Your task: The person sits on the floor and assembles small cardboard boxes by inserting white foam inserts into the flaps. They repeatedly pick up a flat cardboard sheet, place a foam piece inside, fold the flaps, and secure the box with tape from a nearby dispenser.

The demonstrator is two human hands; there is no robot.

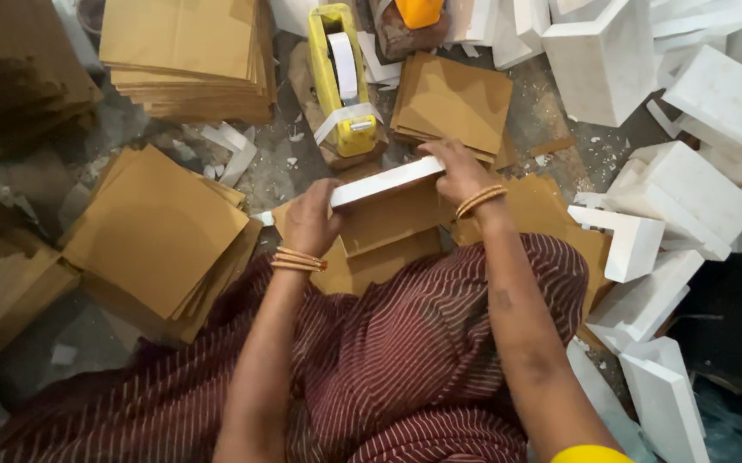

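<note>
A grey concrete floor (298, 167), dusty and strewn with white scraps and crumbs, runs under everything. Stacks of brown cardboard sheets (184, 51) stand on it at the left and top — a heap of white foam pieces (714, 120) crowds the right side. The light is soft and even.

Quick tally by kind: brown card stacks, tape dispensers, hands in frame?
Brown card stacks: 3 (top left, left, top centre)
Yellow tape dispenser: 1
Hands: 2, left hand and right hand, both on the white strip
Total: 6
</note>
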